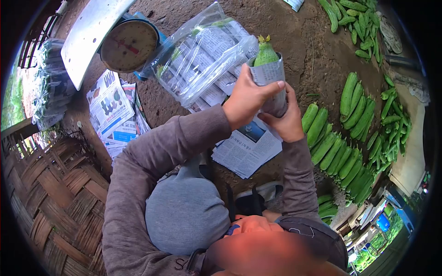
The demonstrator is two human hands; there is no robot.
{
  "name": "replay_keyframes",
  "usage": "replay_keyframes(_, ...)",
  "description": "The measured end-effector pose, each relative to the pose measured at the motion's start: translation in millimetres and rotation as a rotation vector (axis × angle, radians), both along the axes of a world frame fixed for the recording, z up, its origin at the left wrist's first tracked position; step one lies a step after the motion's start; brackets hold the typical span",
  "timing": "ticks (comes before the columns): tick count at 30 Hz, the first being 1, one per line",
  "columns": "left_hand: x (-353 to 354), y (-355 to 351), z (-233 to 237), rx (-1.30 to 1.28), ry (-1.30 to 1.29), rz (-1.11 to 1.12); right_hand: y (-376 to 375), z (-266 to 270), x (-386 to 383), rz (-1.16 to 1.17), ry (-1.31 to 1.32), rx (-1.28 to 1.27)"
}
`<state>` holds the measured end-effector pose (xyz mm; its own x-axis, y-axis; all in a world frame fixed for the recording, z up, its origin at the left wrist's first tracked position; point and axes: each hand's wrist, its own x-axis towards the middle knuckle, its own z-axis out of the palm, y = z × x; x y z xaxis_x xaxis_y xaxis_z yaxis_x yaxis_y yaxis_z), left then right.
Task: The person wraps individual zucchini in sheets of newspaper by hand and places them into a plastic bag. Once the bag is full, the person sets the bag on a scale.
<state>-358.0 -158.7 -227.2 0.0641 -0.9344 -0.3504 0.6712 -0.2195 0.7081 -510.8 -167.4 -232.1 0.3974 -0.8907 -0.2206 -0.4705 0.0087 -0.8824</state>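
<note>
A green gourd (266, 55) with a withered blossom at its top stands nearly upright, wrapped in a newspaper sheet (269, 72). My left hand (251, 94) grips the wrap from the left, thumb stretched across its front. My right hand (287, 117) curls around the lower right side of the same roll. Directly below both hands lies a stack of newspaper sheets (248, 154). Just left of the roll, a clear plastic bag (202, 60) holds several paper-wrapped gourds lying side by side. The roll's lower end is partly hidden by my fingers.
A round dial scale (130, 46) stands at upper left under a white panel (90, 39). More newspapers (113, 110) lie on the left. Rows of unwrapped gourds (338, 156) spread along the right, with bumpy green vegetables (359, 20) beyond. A woven bamboo surface (60, 193) borders lower left.
</note>
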Motion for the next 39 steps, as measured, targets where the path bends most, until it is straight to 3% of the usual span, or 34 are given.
replay_keyframes(1,-2.1,-5.3,-3.3,-0.032,0.032,-0.008,-2.2,0.2,-1.6,0.002,0.041,-0.003)
replay_keyframes(4,3.0,-19.6,-16.7,-0.039,0.168,-0.055,-15.3,-5.7,-14.0,0.055,-0.214,-0.052)
replay_keyframes(5,6.7,-21.9,-20.2,-0.027,0.22,-0.078,-21.7,-2.7,-24.7,0.08,-0.297,0.07)
replay_keyframes(7,20.4,-24.6,-14.2,-0.035,0.193,-0.089,-42.8,-0.5,-46.7,0.042,-0.156,-0.187)
replay_keyframes(9,20.2,-23.0,-13.4,-0.047,0.05,0.014,-47.7,13.6,-54.9,-0.288,0.161,-0.374)
replay_keyframes(12,17.9,-21.3,-7.1,-0.043,0.025,0.119,-22.1,40.6,-26.1,-0.253,0.145,-0.545)
replay_keyframes(14,17.5,-20.8,-6.5,-0.074,0.044,0.075,-1.5,26.8,2.7,0.01,0.228,-0.661)
replay_keyframes(15,17.4,-20.4,-5.3,-0.09,0.053,0.053,3.4,14.2,10.0,0.026,0.26,-0.61)
replay_keyframes(18,12.5,-12.5,2.4,-0.133,0.125,0.028,-5.0,-1.8,6.0,-0.063,0.018,-0.366)
replay_keyframes(23,24.7,-11.1,4.1,-0.203,0.176,-0.28,-19.6,7.0,-12.3,0.057,-0.303,0.084)
replay_keyframes(28,25.1,-29.8,1.1,-0.293,0.042,-0.4,-34.5,13.1,-19.0,0.104,-0.23,0.096)
replay_keyframes(31,41.5,-53.5,-2.0,-0.491,-0.483,-0.382,-58.5,6.6,-25.3,0.093,-0.275,0.155)
replay_keyframes(34,79.2,-67.9,-22.3,-0.695,-1.543,-0.194,-97.2,-7.4,-35.7,0.131,-0.299,0.179)
replay_keyframes(37,91.8,-60.1,-29.3,-0.297,-1.861,-0.321,-127.5,-12.9,-38.7,0.215,-0.218,0.267)
replay_keyframes(39,93.5,-64.6,-41.5,-0.252,-1.941,-0.344,-138.1,-21.3,-42.1,0.32,-0.18,0.318)
